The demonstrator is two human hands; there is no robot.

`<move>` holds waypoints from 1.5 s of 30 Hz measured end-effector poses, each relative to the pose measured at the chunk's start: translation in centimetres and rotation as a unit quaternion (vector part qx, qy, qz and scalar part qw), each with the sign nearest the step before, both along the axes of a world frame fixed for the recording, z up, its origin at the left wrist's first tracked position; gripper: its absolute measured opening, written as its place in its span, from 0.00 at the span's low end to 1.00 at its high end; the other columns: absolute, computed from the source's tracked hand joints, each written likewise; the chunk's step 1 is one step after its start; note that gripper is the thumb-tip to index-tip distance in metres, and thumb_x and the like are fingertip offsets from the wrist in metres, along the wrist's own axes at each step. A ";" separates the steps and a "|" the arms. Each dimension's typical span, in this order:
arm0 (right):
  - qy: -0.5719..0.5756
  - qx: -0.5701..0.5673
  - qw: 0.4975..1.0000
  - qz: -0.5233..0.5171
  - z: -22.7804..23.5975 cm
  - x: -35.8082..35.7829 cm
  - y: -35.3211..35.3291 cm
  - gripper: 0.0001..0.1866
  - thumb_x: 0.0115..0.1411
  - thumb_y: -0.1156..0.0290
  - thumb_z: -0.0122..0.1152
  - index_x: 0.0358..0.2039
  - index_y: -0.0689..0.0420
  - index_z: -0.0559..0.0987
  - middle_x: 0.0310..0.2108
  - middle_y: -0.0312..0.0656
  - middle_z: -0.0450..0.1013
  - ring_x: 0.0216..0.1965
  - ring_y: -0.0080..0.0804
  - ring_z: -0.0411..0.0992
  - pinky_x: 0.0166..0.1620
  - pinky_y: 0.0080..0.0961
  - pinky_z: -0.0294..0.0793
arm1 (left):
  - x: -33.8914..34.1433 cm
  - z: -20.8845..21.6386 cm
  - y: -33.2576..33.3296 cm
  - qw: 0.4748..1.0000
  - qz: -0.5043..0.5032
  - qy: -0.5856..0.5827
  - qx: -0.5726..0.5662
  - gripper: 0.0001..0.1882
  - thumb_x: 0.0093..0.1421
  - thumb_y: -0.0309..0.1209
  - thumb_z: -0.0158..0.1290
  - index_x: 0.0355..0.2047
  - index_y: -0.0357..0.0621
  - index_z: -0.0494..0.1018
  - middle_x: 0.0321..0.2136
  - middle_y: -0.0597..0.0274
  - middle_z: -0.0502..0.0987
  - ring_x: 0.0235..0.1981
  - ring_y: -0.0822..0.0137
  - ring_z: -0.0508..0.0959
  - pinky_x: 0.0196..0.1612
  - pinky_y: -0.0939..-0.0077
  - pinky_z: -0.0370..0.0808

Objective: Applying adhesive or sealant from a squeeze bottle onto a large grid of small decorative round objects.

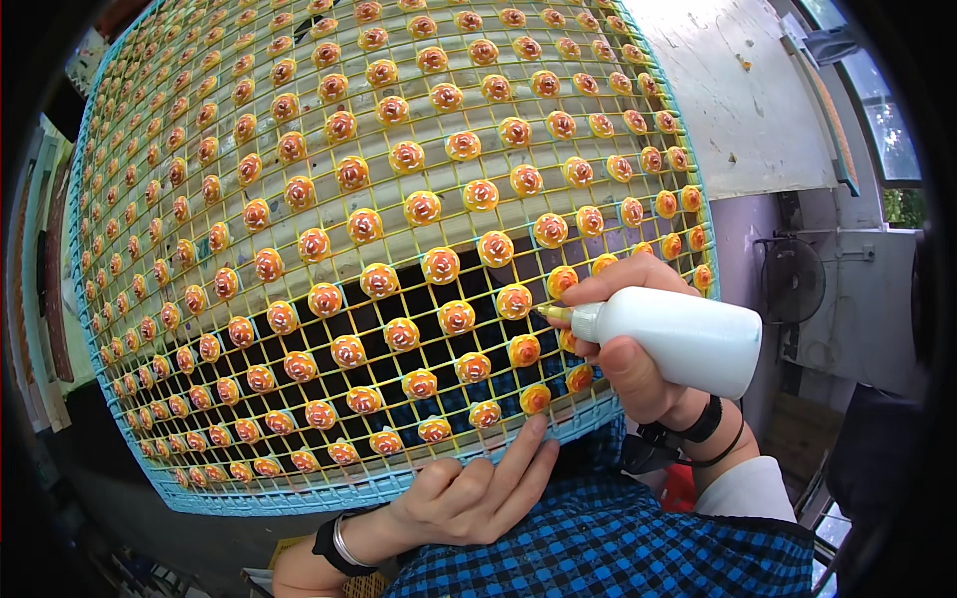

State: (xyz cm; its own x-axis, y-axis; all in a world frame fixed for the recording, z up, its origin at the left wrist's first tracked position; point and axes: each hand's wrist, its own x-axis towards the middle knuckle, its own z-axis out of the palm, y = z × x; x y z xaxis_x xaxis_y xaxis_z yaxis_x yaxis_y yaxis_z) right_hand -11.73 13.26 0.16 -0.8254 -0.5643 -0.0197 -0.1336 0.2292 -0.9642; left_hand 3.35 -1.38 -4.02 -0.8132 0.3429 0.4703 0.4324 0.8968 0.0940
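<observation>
"Bottle (688, 337) location, relative to the grid panel (299, 503)?"

"White body: at the panel's lower right corner, lying close to level. Nozzle (557, 315): yellow, directed left across the panel, tip just beside a white-marked rosette (514, 301). Contact between tip and rosette cannot be determined."

"State of the right hand (648, 387)?"

"Grasping the bottle. Thumb bears on the near side; fingers wrap the far side toward the nozzle end. Dark band (706, 419) fitted at the wrist, outside the panel's lower right corner."

"State of the left hand (469, 498)?"

"Fingers partly bent, positioned at the panel's lower blue edge. Longest-reaching fingertip: just below an orange rosette (535, 400) in the panel's bottom row. Thumb hidden; whether the hand grips the edge cannot be told. Silver bangle (344, 543) on the wrist, below the panel."

"Panel layout?"

"Rosettes set in rows across the mesh. Most bear white marks; several near the panel's lower right corner show plain orange and yellow."

"Surroundings?"

"Fan (795, 279): right of the panel. White surface (738, 100): beyond the panel's upper right side. Checked garment (598, 518): below the panel's lower edge."
</observation>
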 end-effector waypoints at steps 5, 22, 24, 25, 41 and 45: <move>0.005 -0.022 1.000 -0.012 -0.6 0.0 0.1 0.14 0.53 0.66 0.65 0.35 0.63 0.78 0.29 0.43 0.74 0.26 0.28 0.74 0.29 0.20 0.72 | 0.0 0.0 0.0 1.000 0.000 0.001 0.000 0.10 0.56 0.35 0.50 0.36 0.63 0.79 0.43 0.77 0.78 0.25 0.79 0.55 0.27 0.87 0.53; 0.025 0.004 1.000 0.005 -0.3 -0.1 0.1 0.15 0.53 0.64 0.65 0.36 0.62 0.77 0.26 0.40 0.74 0.25 0.25 0.74 0.29 0.19 0.71 | 0.0 0.0 0.0 1.000 -0.002 0.003 -0.002 0.10 0.56 0.35 0.51 0.37 0.62 0.79 0.43 0.76 0.79 0.25 0.79 0.55 0.27 0.86 0.52; 0.027 0.010 1.000 0.010 -0.2 -0.1 0.1 0.15 0.53 0.64 0.66 0.36 0.62 0.77 0.26 0.40 0.74 0.24 0.25 0.74 0.28 0.19 0.72 | -0.1 -0.1 0.0 1.000 -0.001 0.004 -0.001 0.10 0.56 0.35 0.51 0.37 0.62 0.79 0.43 0.76 0.79 0.25 0.79 0.55 0.27 0.86 0.52; 0.028 0.009 1.000 0.009 -0.2 -0.1 0.0 0.15 0.53 0.64 0.66 0.36 0.62 0.77 0.26 0.40 0.74 0.24 0.25 0.74 0.28 0.19 0.72 | -0.1 -0.1 0.0 1.000 -0.001 0.005 -0.001 0.10 0.56 0.35 0.51 0.37 0.62 0.79 0.43 0.76 0.78 0.25 0.79 0.55 0.27 0.86 0.52; 0.002 -0.018 1.000 -0.004 -0.3 0.0 0.2 0.13 0.53 0.68 0.65 0.35 0.62 0.77 0.27 0.41 0.73 0.26 0.25 0.73 0.29 0.19 0.71 | 0.0 0.0 0.0 1.000 -0.005 -0.002 -0.004 0.10 0.56 0.35 0.51 0.37 0.62 0.79 0.44 0.76 0.78 0.25 0.79 0.55 0.27 0.86 0.52; 0.003 -0.013 1.000 0.000 -0.2 -0.1 0.2 0.12 0.53 0.69 0.64 0.34 0.63 0.77 0.27 0.41 0.73 0.26 0.26 0.73 0.29 0.20 0.71 | 0.0 0.0 0.0 1.000 -0.004 -0.004 -0.004 0.10 0.56 0.35 0.51 0.37 0.62 0.79 0.44 0.75 0.78 0.25 0.79 0.55 0.27 0.86 0.52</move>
